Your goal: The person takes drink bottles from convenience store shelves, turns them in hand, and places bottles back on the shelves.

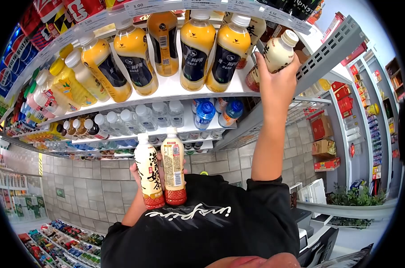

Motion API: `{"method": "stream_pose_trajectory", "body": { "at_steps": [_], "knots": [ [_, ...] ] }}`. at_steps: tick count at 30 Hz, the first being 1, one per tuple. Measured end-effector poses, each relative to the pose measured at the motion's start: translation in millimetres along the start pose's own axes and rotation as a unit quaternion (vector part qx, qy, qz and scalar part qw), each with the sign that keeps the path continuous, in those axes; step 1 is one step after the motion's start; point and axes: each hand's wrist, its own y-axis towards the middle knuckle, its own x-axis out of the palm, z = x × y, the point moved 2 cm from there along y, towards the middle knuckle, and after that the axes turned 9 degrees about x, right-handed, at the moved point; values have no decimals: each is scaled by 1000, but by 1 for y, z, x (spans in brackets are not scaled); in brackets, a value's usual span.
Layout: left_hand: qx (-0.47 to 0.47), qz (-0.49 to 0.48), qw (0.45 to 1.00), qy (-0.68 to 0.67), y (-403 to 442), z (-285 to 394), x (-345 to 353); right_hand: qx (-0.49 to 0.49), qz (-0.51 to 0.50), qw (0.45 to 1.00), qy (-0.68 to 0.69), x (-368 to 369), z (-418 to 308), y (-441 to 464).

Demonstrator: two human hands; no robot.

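My left hand (134,173) is closed around two milk tea bottles in front of my chest. One milk tea bottle (147,172) shows large black characters on cream. The other milk tea bottle (174,172) turns its printed back panel to me; both have red lower bands. Up at the right end of the shelf, my right hand (279,78) grips a third milk tea bottle (277,54) with a cream cap, tilted. Its lower part is partly hidden by my hand. Left of it stand several yellow bottles with dark labels, including a yellow-orange bottle (229,56).
A perforated grey shelf post (329,51) rises just right of my right hand. The shelf (175,91) also bears other drinks; clear bottles (144,117) and blue-capped bottles (205,115) fill the level below. Cartons (324,147) and a leafy plant (352,201) are at right.
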Motion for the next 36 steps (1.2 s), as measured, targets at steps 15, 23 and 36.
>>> {"method": "stream_pose_trajectory", "body": {
  "at_steps": [15, 23, 36],
  "knots": [
    [-2, -3, 1000, -22, -1, -1, -2, 31, -93, 992, -74, 15, 37, -18],
    [-20, 12, 1000, -2, 1, 0, -4, 3, -56, 993, -103, 24, 34, -21],
    [-26, -9, 1000, -11, 1, 6, -10, 13, -42, 997, -70, 61, 56, 1]
  ]
}}
